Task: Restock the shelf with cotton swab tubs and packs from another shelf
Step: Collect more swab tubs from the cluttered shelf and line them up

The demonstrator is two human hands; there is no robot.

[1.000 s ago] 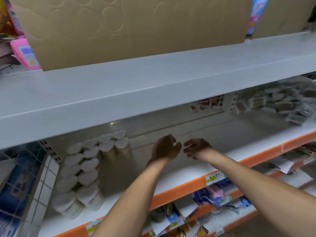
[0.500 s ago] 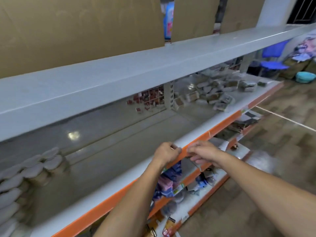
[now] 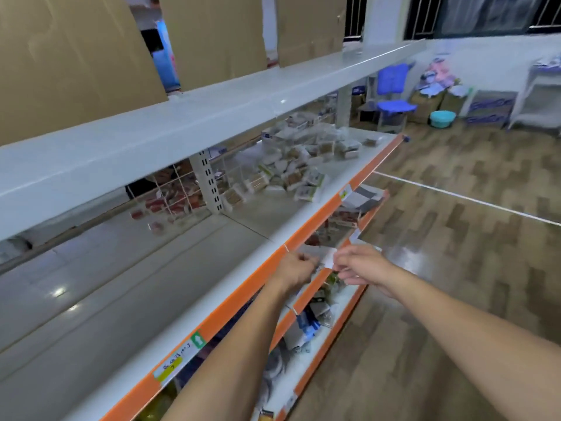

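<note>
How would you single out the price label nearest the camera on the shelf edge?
Start at the orange shelf edge running diagonally, then follow it down towards the camera, below the left hand. The price label is yellow and white with handwriting and a green arrow.

cardboard sheets stand upright on the top shelf. blue plastic chair and teal basin on the wood-pattern floor, near stacked boxes against the far wall.

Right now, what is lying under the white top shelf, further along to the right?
Under the white top shelf lies a loose pile of small packs on the lower board. The packs at the back are hidden by the shelf edge.
</note>
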